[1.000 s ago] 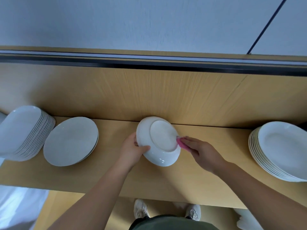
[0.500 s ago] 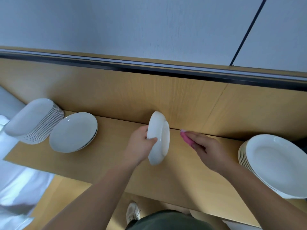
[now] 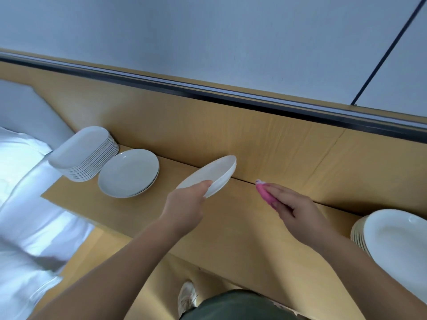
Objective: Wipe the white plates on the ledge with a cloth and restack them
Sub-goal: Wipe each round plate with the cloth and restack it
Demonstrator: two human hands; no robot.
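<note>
My left hand (image 3: 184,204) grips a white plate (image 3: 213,173) by its near rim, holding it face up and tilted above the wooden ledge (image 3: 231,222). My right hand (image 3: 292,207) holds a folded pink cloth (image 3: 264,192) under its fingers, just right of the plate and apart from it. A low stack of round white plates (image 3: 129,173) lies on the ledge at the left. A taller stack of oval white plates (image 3: 85,153) stands beyond it at the ledge's left end. Another stack of white plates (image 3: 397,245) sits at the right edge.
A wooden back panel (image 3: 265,139) rises behind the ledge, topped by a dark rail (image 3: 208,94) and a grey wall. White bedding (image 3: 25,215) lies left of the ledge. My shoe (image 3: 187,296) shows on the floor below.
My left hand has turned the plate from underside-up, through edge-on, to face up and carried it leftward. The cloth has come off the plate. The view has swung left.
</note>
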